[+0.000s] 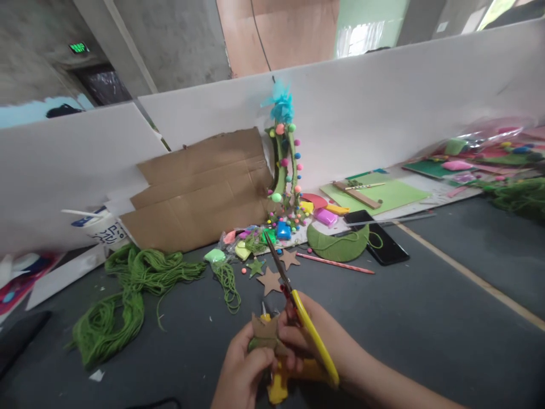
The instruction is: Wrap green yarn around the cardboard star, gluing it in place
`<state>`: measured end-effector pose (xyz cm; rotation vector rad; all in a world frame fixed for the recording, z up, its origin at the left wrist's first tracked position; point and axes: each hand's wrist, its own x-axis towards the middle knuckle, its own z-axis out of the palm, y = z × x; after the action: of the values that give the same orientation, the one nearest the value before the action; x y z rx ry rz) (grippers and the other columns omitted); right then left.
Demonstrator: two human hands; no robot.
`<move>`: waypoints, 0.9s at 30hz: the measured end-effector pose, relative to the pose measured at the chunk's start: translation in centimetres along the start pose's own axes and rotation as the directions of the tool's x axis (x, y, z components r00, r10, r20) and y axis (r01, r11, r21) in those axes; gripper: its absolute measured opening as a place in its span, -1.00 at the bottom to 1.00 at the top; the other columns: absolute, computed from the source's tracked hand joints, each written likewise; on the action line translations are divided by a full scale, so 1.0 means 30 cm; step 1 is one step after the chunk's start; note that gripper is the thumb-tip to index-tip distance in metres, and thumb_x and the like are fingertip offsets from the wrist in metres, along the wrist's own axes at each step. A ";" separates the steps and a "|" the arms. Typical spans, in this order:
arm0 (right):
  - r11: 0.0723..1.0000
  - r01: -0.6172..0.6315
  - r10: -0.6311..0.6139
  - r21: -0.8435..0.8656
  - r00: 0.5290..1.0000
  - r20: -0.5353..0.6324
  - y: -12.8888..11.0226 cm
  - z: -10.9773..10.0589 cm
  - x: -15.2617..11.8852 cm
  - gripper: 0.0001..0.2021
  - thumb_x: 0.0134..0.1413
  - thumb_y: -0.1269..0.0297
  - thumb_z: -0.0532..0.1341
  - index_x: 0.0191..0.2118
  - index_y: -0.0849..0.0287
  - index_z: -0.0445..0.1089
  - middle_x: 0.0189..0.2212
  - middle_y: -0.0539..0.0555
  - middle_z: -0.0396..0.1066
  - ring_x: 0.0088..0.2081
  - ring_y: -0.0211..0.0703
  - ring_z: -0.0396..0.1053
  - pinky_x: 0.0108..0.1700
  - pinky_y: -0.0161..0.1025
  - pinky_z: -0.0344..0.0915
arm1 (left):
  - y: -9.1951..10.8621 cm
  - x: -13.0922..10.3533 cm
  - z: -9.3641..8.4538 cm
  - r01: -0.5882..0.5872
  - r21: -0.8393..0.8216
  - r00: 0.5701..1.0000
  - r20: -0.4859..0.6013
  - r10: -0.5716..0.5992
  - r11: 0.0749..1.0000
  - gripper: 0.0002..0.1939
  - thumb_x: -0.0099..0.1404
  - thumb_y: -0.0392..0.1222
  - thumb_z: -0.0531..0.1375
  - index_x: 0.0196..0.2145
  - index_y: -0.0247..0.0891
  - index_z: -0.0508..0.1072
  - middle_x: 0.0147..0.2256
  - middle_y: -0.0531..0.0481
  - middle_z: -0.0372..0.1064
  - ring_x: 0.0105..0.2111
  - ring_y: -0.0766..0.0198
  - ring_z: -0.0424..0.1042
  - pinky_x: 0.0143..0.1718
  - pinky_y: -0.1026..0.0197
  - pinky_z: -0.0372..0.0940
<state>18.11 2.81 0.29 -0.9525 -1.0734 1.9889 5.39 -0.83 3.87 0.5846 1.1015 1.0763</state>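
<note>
My left hand (247, 363) pinches a small brown cardboard star (264, 328) with green yarn around it, low in the middle. My right hand (315, 329) touches the star's right side with its fingertips and also holds yellow-handled scissors (313, 335), their blades pointing up and away. Under the hands lies a yellow tool (279, 386), partly hidden by them. Just beyond are two plain cardboard stars (269, 281) and a small green star (256, 267). A striped pencil (336, 263) rests to their right, below a green yarn-wrapped crescent (338, 243).
Green yarn skeins (145, 272) lie at the left, near a white cup (106, 227). Brown cardboard (204, 199) leans on a white partition (361, 108). Beside it stands a pom-pom decoration (281, 165) with blue tulle. A black phone (385, 244) and green sheets (395, 193) are at the right.
</note>
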 end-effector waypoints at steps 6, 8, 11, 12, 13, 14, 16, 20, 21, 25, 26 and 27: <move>0.999 0.034 -0.034 -0.006 0.999 -0.011 -0.001 -0.014 -0.004 -0.58 -0.21 0.00 0.31 -0.40 0.07 0.05 -0.63 -0.16 0.28 -0.68 -0.31 0.28 -0.60 -0.36 0.18 | -0.039 0.018 -0.009 -0.032 -0.003 0.998 0.046 0.033 0.999 -0.77 -0.06 -0.34 0.22 -0.36 -0.32 0.51 -0.61 -0.02 0.46 -0.60 0.24 0.36 -0.46 0.21 0.20; 0.998 0.051 -0.052 -0.025 0.998 -0.024 0.008 -0.020 -0.002 -0.58 -0.19 0.01 0.31 -0.39 0.08 0.06 -0.62 -0.17 0.26 -0.69 -0.33 0.26 -0.62 -0.37 0.15 | -0.049 0.022 -0.017 -0.033 0.038 0.999 0.038 0.031 0.999 -0.78 -0.05 -0.36 0.20 -0.36 -0.34 0.51 -0.61 -0.03 0.46 -0.58 0.23 0.37 -0.47 0.22 0.19; 0.995 0.079 -0.082 -0.053 0.995 -0.052 0.024 -0.017 0.000 -0.61 -0.16 0.07 0.31 -0.38 0.08 0.05 -0.57 -0.17 0.26 -0.69 -0.36 0.23 -0.64 -0.39 0.13 | -0.058 0.024 -0.026 -0.030 0.088 1.000 -0.005 0.030 0.996 -0.77 -0.05 -0.38 0.19 -0.36 -0.35 0.51 -0.60 -0.04 0.47 -0.57 0.25 0.36 -0.48 0.24 0.17; 0.994 0.085 -0.089 -0.061 0.994 -0.059 0.027 -0.013 -0.001 -0.62 -0.15 0.08 0.30 -0.38 0.08 0.05 -0.55 -0.17 0.26 -0.68 -0.37 0.23 -0.64 -0.40 0.12 | -0.060 0.024 -0.029 -0.029 0.089 0.999 -0.014 0.030 0.996 -0.77 -0.05 -0.38 0.20 -0.35 -0.35 0.52 -0.59 -0.04 0.47 -0.57 0.25 0.36 -0.49 0.24 0.17; 0.994 0.089 -0.093 -0.071 0.994 -0.062 0.026 -0.008 -0.002 -0.62 -0.15 0.09 0.29 -0.38 0.08 0.05 -0.53 -0.16 0.26 -0.68 -0.37 0.23 -0.64 -0.39 0.12 | -0.061 0.024 -0.031 -0.026 0.088 0.999 -0.025 0.029 0.996 -0.76 -0.06 -0.38 0.20 -0.35 -0.36 0.52 -0.58 -0.05 0.47 -0.56 0.25 0.35 -0.49 0.24 0.17; 0.993 0.091 -0.097 -0.081 0.993 -0.065 0.022 -0.004 -0.005 -0.63 -0.15 0.10 0.28 -0.39 0.08 0.04 -0.52 -0.16 0.26 -0.68 -0.38 0.22 -0.64 -0.39 0.12 | -0.062 0.024 -0.033 -0.025 0.089 0.999 -0.037 0.028 0.996 -0.74 -0.08 -0.38 0.20 -0.35 -0.36 0.52 -0.57 -0.05 0.47 -0.57 0.26 0.34 -0.50 0.25 0.16; 0.990 0.094 -0.103 -0.101 0.991 -0.080 0.003 -0.002 -0.011 -0.66 -0.13 0.13 0.27 -0.41 0.08 0.03 -0.54 -0.17 0.22 -0.68 -0.38 0.18 -0.64 -0.39 0.12 | -0.059 0.022 -0.035 -0.026 0.089 0.997 -0.069 0.032 0.996 -0.74 -0.12 -0.38 0.21 -0.37 -0.37 0.53 -0.59 -0.02 0.44 -0.60 0.30 0.29 -0.53 0.27 0.13; 0.909 0.184 -0.263 -0.374 0.949 -0.173 -0.066 -0.038 -0.037 -0.77 -0.05 0.20 0.22 -0.44 0.10 0.09 -0.59 -0.16 0.11 -0.59 -0.33 0.11 -0.53 -0.35 0.12 | -0.017 0.002 -0.038 -0.083 0.025 0.986 -0.144 0.086 0.996 -0.80 -0.12 -0.38 0.22 -0.44 -0.36 0.53 -0.65 0.09 0.34 -0.64 0.40 0.17 -0.56 0.33 0.09; 0.857 0.207 -0.316 -0.473 0.935 -0.163 -0.082 -0.054 -0.047 -0.78 -0.06 0.20 0.22 -0.45 0.11 0.13 -0.57 -0.14 0.12 -0.53 -0.29 0.13 -0.47 -0.34 0.13 | -0.001 -0.005 -0.040 -0.102 0.008 0.980 -0.173 0.102 0.995 -0.78 -0.11 -0.39 0.23 -0.41 -0.35 0.53 -0.61 0.07 0.37 -0.61 0.39 0.19 -0.52 0.33 0.12; 0.745 0.177 -0.263 -0.643 0.964 -0.039 -0.115 -0.107 -0.103 -0.74 -0.14 0.18 0.31 -0.36 0.11 0.22 -0.50 -0.06 0.29 -0.46 -0.21 0.22 -0.43 -0.33 0.16 | 0.057 -0.022 -0.056 -0.172 0.006 0.955 -0.245 0.168 0.985 -0.86 -0.10 -0.38 0.25 -0.47 -0.35 0.53 -0.60 0.07 0.36 -0.59 0.39 0.20 -0.50 0.34 0.13; 0.719 0.167 -0.227 -0.674 0.974 -0.001 -0.117 -0.115 -0.116 -0.72 -0.15 0.17 0.31 -0.33 0.11 0.24 -0.48 -0.04 0.34 -0.46 -0.19 0.25 -0.42 -0.33 0.17 | 0.065 -0.023 -0.060 -0.188 0.011 0.950 -0.250 0.185 0.982 -0.87 -0.10 -0.37 0.25 -0.48 -0.35 0.53 -0.59 0.06 0.36 -0.59 0.39 0.20 -0.51 0.34 0.12; 0.683 0.161 -0.200 -0.712 0.979 0.029 -0.117 -0.119 -0.128 -0.71 -0.15 0.16 0.31 -0.29 0.10 0.26 -0.45 -0.01 0.38 -0.44 -0.16 0.29 -0.41 -0.33 0.19 | 0.069 -0.024 -0.064 -0.202 0.019 0.947 -0.251 0.201 0.979 -0.87 -0.10 -0.37 0.25 -0.48 -0.36 0.53 -0.58 0.05 0.37 -0.59 0.39 0.20 -0.51 0.33 0.12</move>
<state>23.81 2.56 3.04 -1.2070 -1.9001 1.3544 2.77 -0.86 5.13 0.5751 1.2773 1.3595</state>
